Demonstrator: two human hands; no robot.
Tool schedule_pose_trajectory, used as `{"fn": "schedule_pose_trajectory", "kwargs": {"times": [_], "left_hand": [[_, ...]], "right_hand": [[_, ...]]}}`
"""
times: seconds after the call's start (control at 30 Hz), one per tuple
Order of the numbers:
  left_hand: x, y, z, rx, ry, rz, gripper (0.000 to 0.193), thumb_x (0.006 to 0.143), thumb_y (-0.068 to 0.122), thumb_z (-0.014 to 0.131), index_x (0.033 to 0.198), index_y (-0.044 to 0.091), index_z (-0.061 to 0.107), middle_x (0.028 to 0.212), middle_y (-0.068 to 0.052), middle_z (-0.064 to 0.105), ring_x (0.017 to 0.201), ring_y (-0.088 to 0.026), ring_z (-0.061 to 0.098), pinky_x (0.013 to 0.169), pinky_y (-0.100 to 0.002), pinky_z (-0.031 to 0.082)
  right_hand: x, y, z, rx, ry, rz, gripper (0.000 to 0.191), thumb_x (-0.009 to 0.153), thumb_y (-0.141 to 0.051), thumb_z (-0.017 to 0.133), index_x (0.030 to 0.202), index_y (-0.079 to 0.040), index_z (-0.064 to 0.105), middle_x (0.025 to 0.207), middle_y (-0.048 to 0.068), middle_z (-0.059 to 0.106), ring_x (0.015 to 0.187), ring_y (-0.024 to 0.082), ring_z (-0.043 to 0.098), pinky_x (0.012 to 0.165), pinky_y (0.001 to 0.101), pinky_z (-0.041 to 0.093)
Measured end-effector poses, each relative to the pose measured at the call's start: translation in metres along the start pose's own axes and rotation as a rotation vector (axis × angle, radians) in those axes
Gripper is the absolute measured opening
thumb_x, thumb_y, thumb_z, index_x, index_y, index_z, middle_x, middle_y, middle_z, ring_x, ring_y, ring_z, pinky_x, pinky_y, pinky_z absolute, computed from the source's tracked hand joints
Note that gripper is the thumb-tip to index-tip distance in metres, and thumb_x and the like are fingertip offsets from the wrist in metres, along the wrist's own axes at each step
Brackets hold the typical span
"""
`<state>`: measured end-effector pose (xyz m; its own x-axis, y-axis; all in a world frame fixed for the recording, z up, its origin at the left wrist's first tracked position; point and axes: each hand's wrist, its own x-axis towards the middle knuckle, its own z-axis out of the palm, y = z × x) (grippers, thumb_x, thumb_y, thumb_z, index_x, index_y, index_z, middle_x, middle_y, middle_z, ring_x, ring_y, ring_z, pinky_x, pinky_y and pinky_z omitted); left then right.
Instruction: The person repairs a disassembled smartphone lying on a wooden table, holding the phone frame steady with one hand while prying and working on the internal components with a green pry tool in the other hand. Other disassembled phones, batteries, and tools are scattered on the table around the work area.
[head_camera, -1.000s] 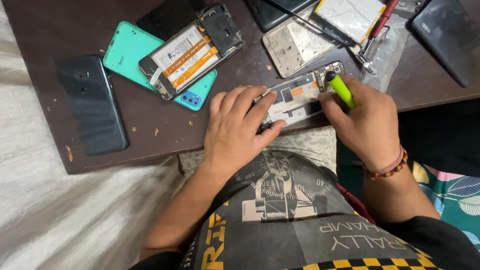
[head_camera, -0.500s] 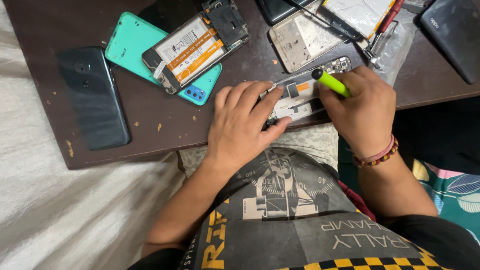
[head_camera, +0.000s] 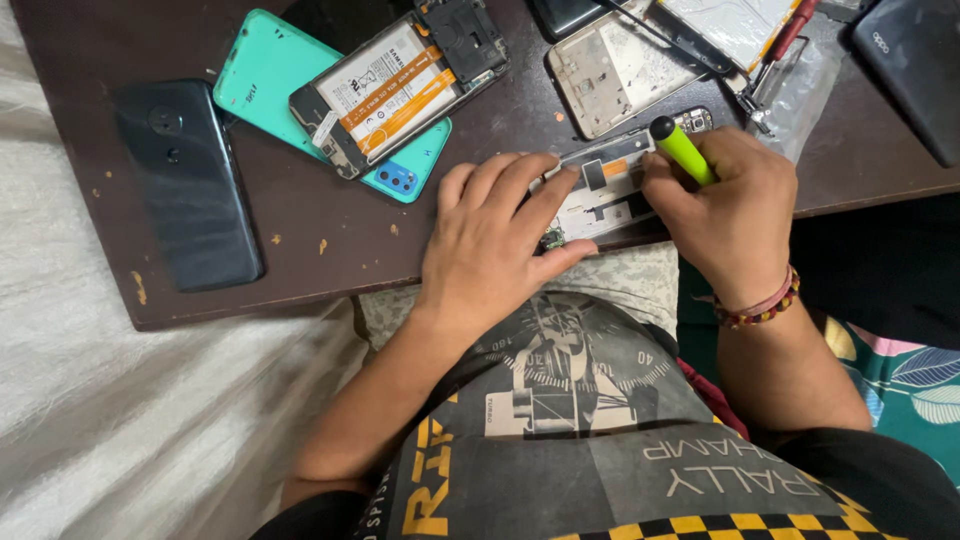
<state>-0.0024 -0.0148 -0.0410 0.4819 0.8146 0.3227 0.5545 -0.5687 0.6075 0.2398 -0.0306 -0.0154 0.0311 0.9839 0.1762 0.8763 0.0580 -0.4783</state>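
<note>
My left hand (head_camera: 495, 235) lies flat over an opened phone (head_camera: 610, 185) at the near edge of the dark brown table (head_camera: 330, 250), pinning it down with fingers and thumb. My right hand (head_camera: 730, 215) grips a screwdriver with a lime-green handle (head_camera: 683, 150), held upright over the phone's right part; its tip is hidden behind my fingers. Much of the phone's lower half is covered by my left hand.
Behind lie an opened phone with its battery showing (head_camera: 400, 80) on a teal back cover (head_camera: 285, 85), a dark phone (head_camera: 190, 185) at left, a bare metal frame (head_camera: 610, 70), red-handled tools (head_camera: 785, 40) and a black phone (head_camera: 915, 70) at far right.
The green screwdriver has swung from leaning over the phone to more upright, and my right hand has shifted slightly. My left hand stays pressed on the phone.
</note>
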Motion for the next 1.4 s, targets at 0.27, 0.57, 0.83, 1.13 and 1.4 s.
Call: {"fn": "schedule_pose_trajectory", "kwargs": {"times": [0.27, 0.57, 0.83, 1.13, 1.4], "left_hand": [[-0.001, -0.001, 0.001, -0.017, 0.014, -0.003, 0.061, 0.084, 0.048, 0.082, 0.128, 0.008, 0.067, 0.133, -0.006, 0.059, 0.126, -0.026, 0.053, 0.106, -0.046, 0.038], [-0.003, -0.001, 0.001, -0.016, 0.016, -0.005, 0.058, 0.084, 0.048, 0.083, 0.124, 0.008, 0.069, 0.133, -0.006, 0.060, 0.126, -0.025, 0.053, 0.106, -0.046, 0.038], [0.000, -0.002, -0.001, -0.029, 0.005, -0.015, 0.055, 0.082, 0.048, 0.083, 0.120, 0.009, 0.072, 0.131, -0.005, 0.061, 0.125, -0.025, 0.054, 0.104, -0.046, 0.038], [0.000, 0.001, -0.004, -0.036, 0.002, -0.023, 0.054, 0.082, 0.047, 0.083, 0.119, 0.009, 0.072, 0.132, -0.004, 0.061, 0.125, -0.024, 0.054, 0.106, -0.046, 0.038], [0.001, 0.002, -0.005, -0.030, -0.003, -0.017, 0.053, 0.082, 0.047, 0.083, 0.117, 0.009, 0.073, 0.132, -0.005, 0.061, 0.125, -0.025, 0.053, 0.105, -0.046, 0.038]], "right_hand": [[-0.001, -0.005, -0.002, 0.076, -0.018, 0.025, 0.015, 0.097, -0.010, 0.081, 0.090, 0.001, 0.073, 0.081, 0.014, 0.067, 0.073, 0.027, 0.067, 0.072, 0.0367, 0.050], [0.004, -0.001, -0.006, 0.254, -0.131, 0.150, 0.007, 0.095, -0.009, 0.076, 0.097, -0.002, 0.075, 0.087, 0.007, 0.073, 0.079, 0.013, 0.069, 0.073, 0.0278, 0.052], [0.010, 0.002, -0.010, 0.502, -0.196, 0.255, 0.006, 0.097, -0.006, 0.072, 0.098, 0.000, 0.073, 0.088, 0.001, 0.073, 0.079, 0.004, 0.062, 0.071, 0.0214, 0.051], [0.010, -0.005, -0.015, 0.567, -0.284, 0.349, 0.009, 0.097, -0.008, 0.073, 0.098, 0.002, 0.074, 0.082, -0.003, 0.067, 0.074, 0.002, 0.055, 0.065, 0.0213, 0.045], [0.011, -0.002, -0.017, 0.628, -0.303, 0.383, 0.009, 0.098, -0.007, 0.073, 0.099, 0.001, 0.074, 0.084, -0.005, 0.067, 0.076, 0.001, 0.054, 0.067, 0.0203, 0.044]]}}
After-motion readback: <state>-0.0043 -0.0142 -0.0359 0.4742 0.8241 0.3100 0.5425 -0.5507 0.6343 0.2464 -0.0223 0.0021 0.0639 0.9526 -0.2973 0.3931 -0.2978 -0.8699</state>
